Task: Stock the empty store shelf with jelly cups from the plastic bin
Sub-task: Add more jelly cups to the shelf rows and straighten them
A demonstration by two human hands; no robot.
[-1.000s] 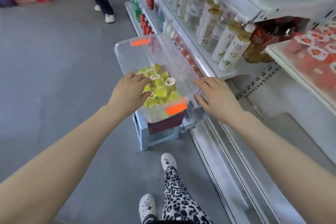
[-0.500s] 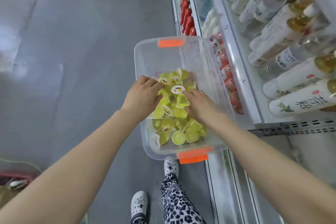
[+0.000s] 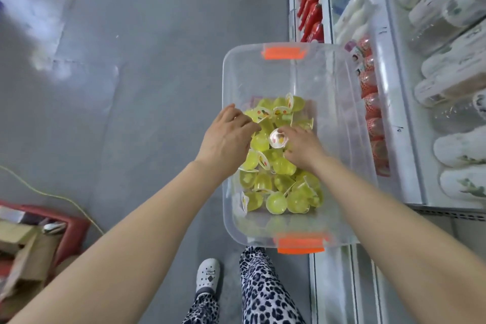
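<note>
Clear plastic bin with orange latches sits just beside the shelving and holds a heap of yellow-green jelly cups. Your left hand and right hand are both down in the heap, fingers bent onto the cups. Whether either hand has one gripped cannot be determined.

The grey floor runs down the aisle. A yellow cord trails across it past a red crate of cardboard on the left, and a white clog stands on it. On the shelves to the right lie white bottles, red bottles and red netted packs.
</note>
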